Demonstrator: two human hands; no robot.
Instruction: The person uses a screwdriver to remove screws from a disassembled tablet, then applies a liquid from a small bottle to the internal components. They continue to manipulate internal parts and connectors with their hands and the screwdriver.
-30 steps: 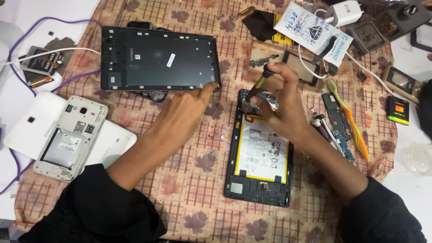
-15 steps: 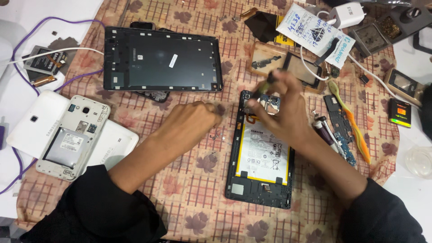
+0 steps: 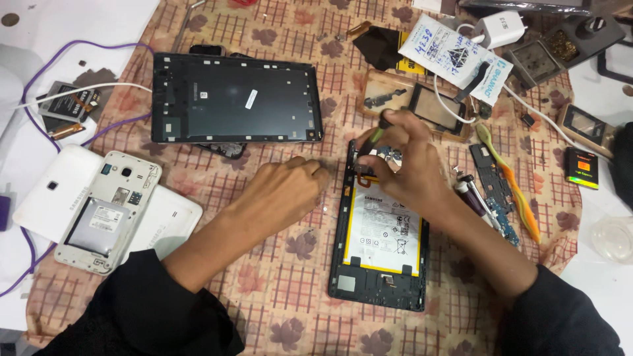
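Head view: an opened tablet lies on the patterned cloth of the table, back cover off and pale battery exposed. The right hand pinches a green-handled screwdriver at the tablet's top-end circuit board; the left hand rests loosely curled, empty, just beside the frame. The removed black back cover lies apart; battery and boards remain in place.

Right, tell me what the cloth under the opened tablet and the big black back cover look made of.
Cloth: woven fabric, matt, by its printed checks, flowers and soft wrinkles.
Back cover: probably moulded plastic, dull black, with ribbed edges and clip tabs; metal cannot be ruled out.
Opened tablet: dark frame, likely plastic.
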